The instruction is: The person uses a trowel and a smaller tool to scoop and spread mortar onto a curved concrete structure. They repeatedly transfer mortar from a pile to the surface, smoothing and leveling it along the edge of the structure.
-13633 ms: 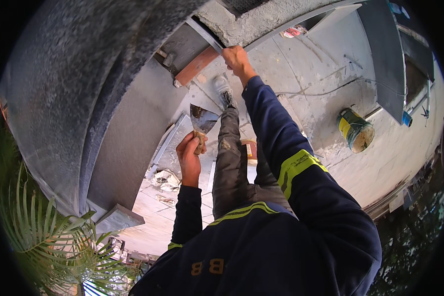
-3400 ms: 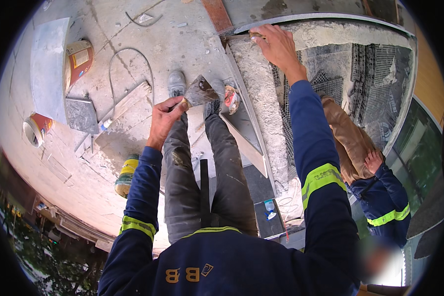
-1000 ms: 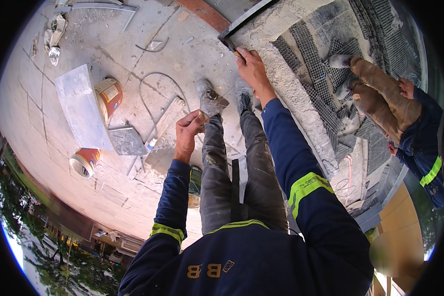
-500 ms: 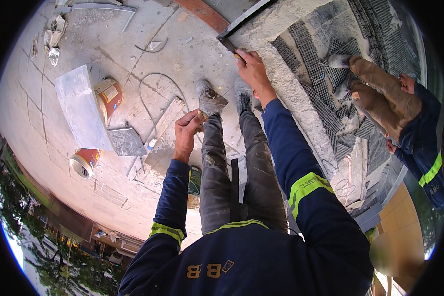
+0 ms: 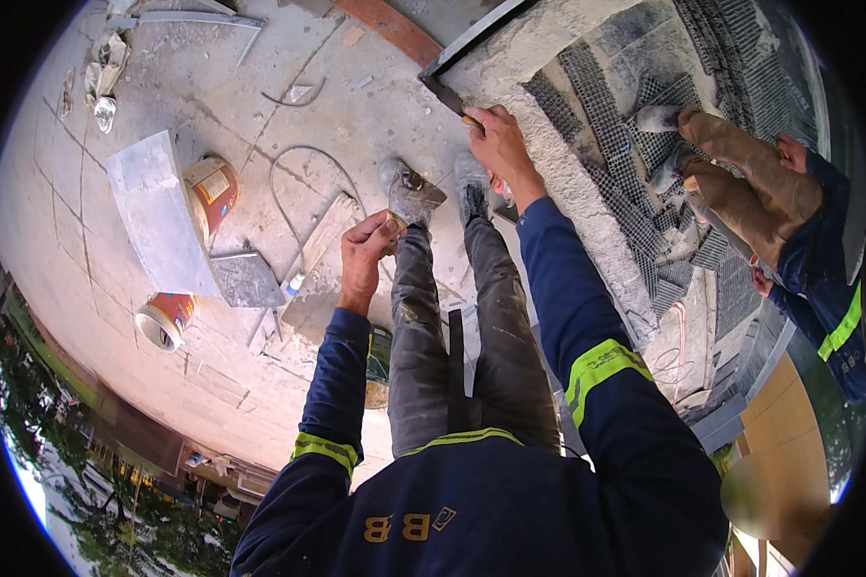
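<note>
My left hand (image 5: 364, 258) grips the handle of a putty knife, and its wide, mortar-smeared blade (image 5: 417, 202) shows above my left boot. Farther ahead, my right hand (image 5: 503, 152) is closed around a second putty knife. The dark blade (image 5: 443, 94) of that one reaches to the corner end of a metal edge strip (image 5: 476, 40) along the rough mortar ledge (image 5: 548, 125). Whether this blade presses on the strip or only overlaps it in view, I cannot tell.
A co-worker (image 5: 755, 192) stands at the right among dark mesh-backed tile sheets (image 5: 601, 106). At left are a large pale board (image 5: 159, 212), two buckets (image 5: 212, 197) (image 5: 166, 320), a grey flat plate (image 5: 247, 279), a wood strip (image 5: 327, 231) and a looped cable (image 5: 277, 178).
My right hand has shifted slightly back toward me, and more of its putty knife's blade shows. My left hand stays almost still with its putty knife.
</note>
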